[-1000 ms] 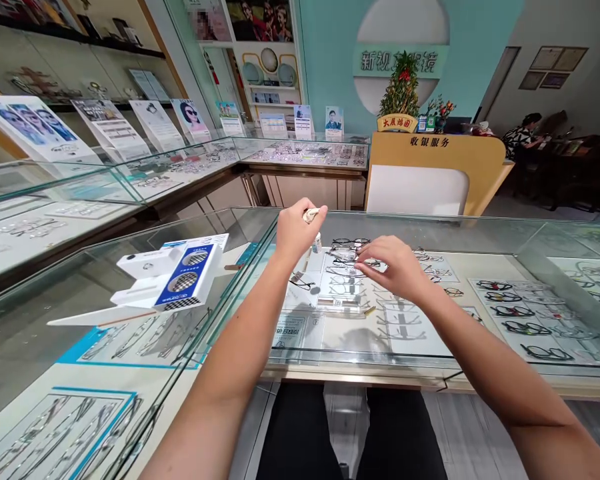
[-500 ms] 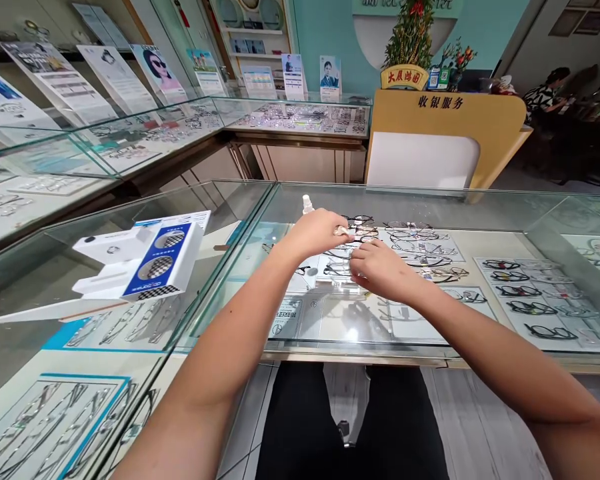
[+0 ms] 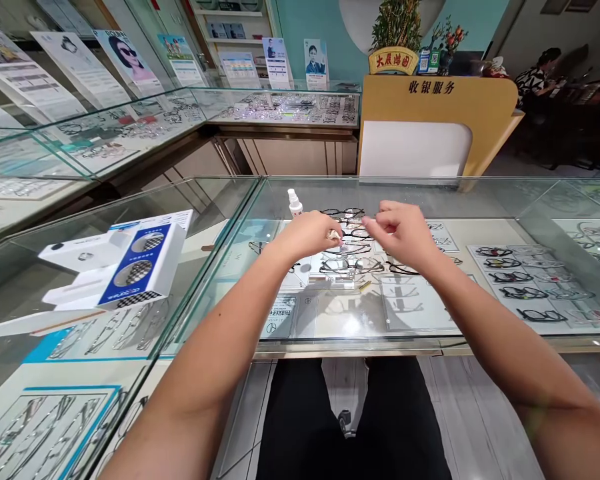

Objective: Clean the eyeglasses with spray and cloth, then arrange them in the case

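My left hand [image 3: 307, 237] is closed, palm down, above the glass counter. A bit of pale, crumpled cloth [image 3: 334, 235] shows at its fingertips. Just behind it a small white spray bottle [image 3: 295, 202] stands upright. To the right, my right hand [image 3: 401, 232] is raised with its fingers curled and the thumb side toward the left; whatever it may hold is hidden. Between and below the hands lie several eyeglass frames [image 3: 351, 267] in rows. Dark frames [image 3: 347, 213] sit close to the right thumb; I cannot tell whether they touch it.
The glass display counter [image 3: 340, 343] spans the front. An unfolded white and blue box [image 3: 143, 260] lies on the left glass. Trays of eyeglasses [image 3: 525, 293] show at right. Beyond are a yellow service desk [image 3: 437, 100] and a seated person [image 3: 537, 80] at the far right.
My right hand has lifted away from the left one, up and to the right, uncovering frames on the counter. The left hand stays near the bottle. The view has shifted slightly.
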Motion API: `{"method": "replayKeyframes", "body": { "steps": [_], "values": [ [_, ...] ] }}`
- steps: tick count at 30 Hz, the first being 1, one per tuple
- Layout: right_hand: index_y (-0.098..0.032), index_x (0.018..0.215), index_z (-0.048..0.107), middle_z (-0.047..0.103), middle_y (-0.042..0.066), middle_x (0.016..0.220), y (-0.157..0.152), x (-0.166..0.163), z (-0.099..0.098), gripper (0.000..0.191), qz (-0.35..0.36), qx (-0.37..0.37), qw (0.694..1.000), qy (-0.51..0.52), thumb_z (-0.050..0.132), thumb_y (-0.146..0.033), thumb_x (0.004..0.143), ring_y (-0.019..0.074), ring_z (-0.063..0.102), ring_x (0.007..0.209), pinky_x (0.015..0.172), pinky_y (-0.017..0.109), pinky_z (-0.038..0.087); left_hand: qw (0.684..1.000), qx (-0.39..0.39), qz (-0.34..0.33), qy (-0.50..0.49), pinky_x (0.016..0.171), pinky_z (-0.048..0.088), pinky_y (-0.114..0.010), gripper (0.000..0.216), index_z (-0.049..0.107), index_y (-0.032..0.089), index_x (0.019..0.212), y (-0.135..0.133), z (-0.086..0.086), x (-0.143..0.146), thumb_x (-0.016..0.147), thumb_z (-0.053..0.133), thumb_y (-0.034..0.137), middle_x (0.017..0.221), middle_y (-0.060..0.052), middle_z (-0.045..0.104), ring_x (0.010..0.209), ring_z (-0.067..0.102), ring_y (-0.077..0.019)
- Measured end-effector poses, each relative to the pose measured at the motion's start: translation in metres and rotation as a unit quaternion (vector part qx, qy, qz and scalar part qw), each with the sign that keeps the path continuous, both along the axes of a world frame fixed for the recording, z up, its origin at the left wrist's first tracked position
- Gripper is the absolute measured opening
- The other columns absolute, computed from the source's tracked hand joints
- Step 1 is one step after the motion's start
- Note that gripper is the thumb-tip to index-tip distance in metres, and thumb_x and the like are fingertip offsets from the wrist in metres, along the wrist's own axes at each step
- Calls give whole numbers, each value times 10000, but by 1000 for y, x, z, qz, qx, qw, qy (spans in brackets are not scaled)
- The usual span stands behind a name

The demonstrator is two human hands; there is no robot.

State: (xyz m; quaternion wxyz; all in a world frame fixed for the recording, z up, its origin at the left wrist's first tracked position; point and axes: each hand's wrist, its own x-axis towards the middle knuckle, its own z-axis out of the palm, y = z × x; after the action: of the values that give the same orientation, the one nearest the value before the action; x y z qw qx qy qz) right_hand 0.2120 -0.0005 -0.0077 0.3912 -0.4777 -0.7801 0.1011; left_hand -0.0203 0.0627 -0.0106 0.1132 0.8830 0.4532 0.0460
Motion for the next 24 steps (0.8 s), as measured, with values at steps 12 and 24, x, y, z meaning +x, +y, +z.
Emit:
{"method": "replayKeyframes", "body": {
  "steps": [12,24],
  "values": [
    [-246,667,227,237,-25,625,13,10,-7,727,-57,-29,993,98,382,-820,1086,146,205,620,624,363,168,1000,-20,-17,-3,686,375,-306,197,899,279,969,2,-5,4,918,711,247,918,-51,841,836,714,-241],
    [-242,724,453,429,-41,627,22,9,-22,496,-34,60,986,149,600,-562,1073,141,376,604,631,335,308,895,-76,8,-440,711,447,-292,361,812,205,874,4,14,-10,878,836,565,972,-52,782,804,633,-179]
  ]
}}
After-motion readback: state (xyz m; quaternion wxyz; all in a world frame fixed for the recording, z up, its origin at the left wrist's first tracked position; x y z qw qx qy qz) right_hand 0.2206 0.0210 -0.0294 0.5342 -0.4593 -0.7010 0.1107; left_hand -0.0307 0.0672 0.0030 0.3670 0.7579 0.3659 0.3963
